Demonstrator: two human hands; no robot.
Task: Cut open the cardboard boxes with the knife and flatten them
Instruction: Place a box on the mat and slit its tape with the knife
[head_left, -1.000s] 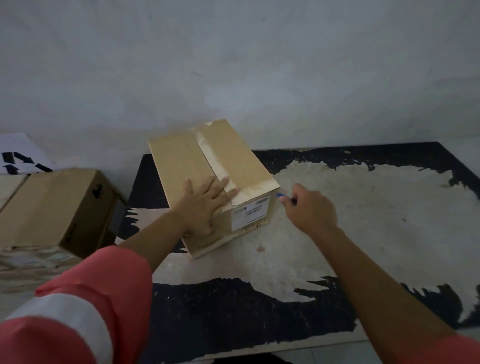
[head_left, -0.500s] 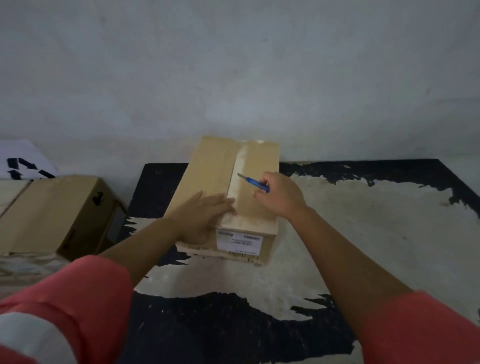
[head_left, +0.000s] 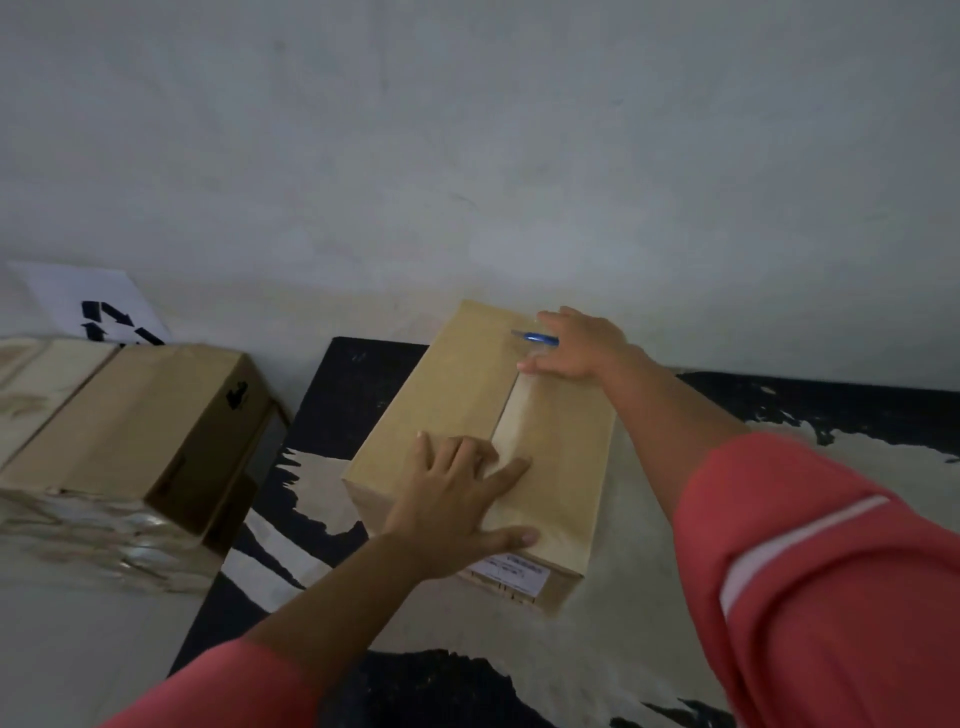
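A taped brown cardboard box (head_left: 457, 410) lies lengthwise on the worn black-and-white table (head_left: 649, 613), its white label facing me. My left hand (head_left: 457, 499) presses flat on the near end of the box top, fingers spread beside the tape seam. My right hand (head_left: 582, 343) rests at the far end of the seam and holds a blue knife (head_left: 537, 338), its blade pointing left over the tape.
A second cardboard box (head_left: 156, 421) sits to the left on a stack wrapped in clear film (head_left: 93, 540). A white sheet with black arrows (head_left: 98, 306) leans on the wall behind it. The grey wall stands right behind the table.
The box has turned so its long side points away from me. My right hand with the knife moved from mid-seam to the far end of the box. My left hand stays pressed on the near end.
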